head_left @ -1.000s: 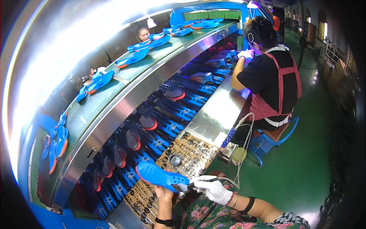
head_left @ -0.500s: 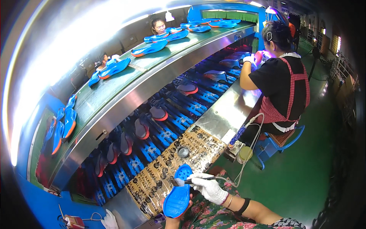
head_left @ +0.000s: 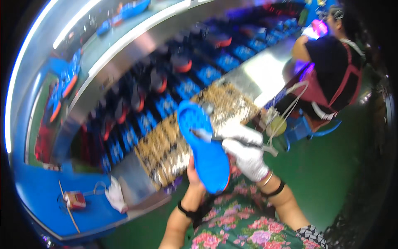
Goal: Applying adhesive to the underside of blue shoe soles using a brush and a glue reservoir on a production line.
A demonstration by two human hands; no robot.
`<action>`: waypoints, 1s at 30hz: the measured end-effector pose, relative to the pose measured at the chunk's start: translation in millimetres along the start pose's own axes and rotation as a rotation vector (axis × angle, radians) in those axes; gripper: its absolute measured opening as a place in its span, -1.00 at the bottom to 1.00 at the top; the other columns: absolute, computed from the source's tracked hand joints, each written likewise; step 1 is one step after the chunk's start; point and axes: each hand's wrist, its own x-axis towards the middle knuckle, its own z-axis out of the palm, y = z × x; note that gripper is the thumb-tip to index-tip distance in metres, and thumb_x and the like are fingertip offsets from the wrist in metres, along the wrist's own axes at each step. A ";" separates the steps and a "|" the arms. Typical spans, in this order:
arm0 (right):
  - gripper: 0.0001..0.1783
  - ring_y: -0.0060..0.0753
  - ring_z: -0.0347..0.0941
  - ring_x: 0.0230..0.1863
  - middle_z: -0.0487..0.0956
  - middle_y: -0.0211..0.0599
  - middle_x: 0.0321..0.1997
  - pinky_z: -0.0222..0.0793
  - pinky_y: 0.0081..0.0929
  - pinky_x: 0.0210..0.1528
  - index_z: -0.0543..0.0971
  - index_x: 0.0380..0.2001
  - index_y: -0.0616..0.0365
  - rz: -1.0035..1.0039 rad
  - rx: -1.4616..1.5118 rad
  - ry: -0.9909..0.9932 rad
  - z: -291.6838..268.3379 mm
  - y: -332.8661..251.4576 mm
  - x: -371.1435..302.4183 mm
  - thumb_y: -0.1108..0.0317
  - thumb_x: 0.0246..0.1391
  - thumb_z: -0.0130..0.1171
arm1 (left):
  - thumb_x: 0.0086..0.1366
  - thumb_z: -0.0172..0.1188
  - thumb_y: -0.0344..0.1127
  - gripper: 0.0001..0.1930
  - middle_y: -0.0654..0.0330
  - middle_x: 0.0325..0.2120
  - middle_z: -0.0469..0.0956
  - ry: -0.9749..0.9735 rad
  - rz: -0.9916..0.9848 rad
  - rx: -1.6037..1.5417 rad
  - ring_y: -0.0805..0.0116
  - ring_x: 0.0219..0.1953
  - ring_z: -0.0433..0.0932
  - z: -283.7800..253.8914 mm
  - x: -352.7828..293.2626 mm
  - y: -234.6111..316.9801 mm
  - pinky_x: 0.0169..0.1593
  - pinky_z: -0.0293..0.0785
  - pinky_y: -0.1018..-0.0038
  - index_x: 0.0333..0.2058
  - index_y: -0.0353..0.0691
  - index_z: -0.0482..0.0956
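Observation:
My bare left hand supports a blue shoe sole by its edge, with most of the fingers hidden beneath. The sole tilts with its hollow upper face toward me, and a reddish rim shows at its near end. In my white-gloved right hand is a brush with a pale, flat head and a dark handle, joined to a thin hose. Its head lies over the sole's far half; motion blur hides whether it touches. My right fingers are closed round the handle.
A bench covered with brown patterned paper and clear tape lies beyond the sole. Past it runs a rack conveyor carrying dark shoe uppers. A co-worker sits at the right. A white glove and a small red box rest at the left.
The view has tipped downward, so both forearms show. My hands have raised the sole closer, and the brush has stayed over its far half.

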 end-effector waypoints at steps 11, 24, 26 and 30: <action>-0.73 -0.22 0.67 -0.15 0.73 -0.12 -0.20 0.57 -0.33 -0.11 0.72 -0.25 0.25 -0.531 -0.400 -0.163 9.2 8.2 18.0 0.61 -0.10 0.45 | 0.27 0.13 0.46 -0.03 0.03 0.41 0.27 -0.042 0.073 -0.259 -0.10 0.38 0.32 -0.6 -4.3 -10.0 0.42 0.21 -0.18 0.46 -0.02 0.15; -0.77 -0.20 0.68 -0.22 0.74 -0.11 -0.22 0.59 -0.30 -0.14 0.72 -0.29 0.23 -0.461 -0.306 -0.239 17.6 20.9 12.0 0.60 -0.11 0.42 | 0.38 0.08 0.36 -0.13 0.04 0.35 0.36 0.014 0.112 -0.211 0.03 0.35 0.39 -35.9 -12.0 -15.9 0.41 0.30 -0.03 0.45 -0.12 0.18; -0.79 -0.18 0.67 -0.22 0.73 -0.09 -0.20 0.59 -0.29 -0.12 0.71 -0.30 0.23 -0.511 -0.428 -0.131 14.6 21.8 12.4 0.64 -0.07 0.40 | 0.38 0.08 0.35 -0.14 0.04 0.34 0.37 0.003 0.127 -0.128 0.04 0.34 0.40 -39.7 -13.7 -17.1 0.40 0.30 -0.03 0.44 -0.10 0.20; -0.68 -0.12 0.67 -0.21 0.73 -0.13 -0.16 0.54 -0.28 -0.12 0.74 -0.16 0.18 -0.625 -0.574 -0.294 22.7 17.6 0.5 0.54 -0.08 0.43 | 0.38 0.08 0.35 -0.12 0.03 0.36 0.34 0.071 0.137 -0.024 0.03 0.35 0.38 -40.2 -12.4 -11.7 0.42 0.29 0.00 0.44 -0.15 0.17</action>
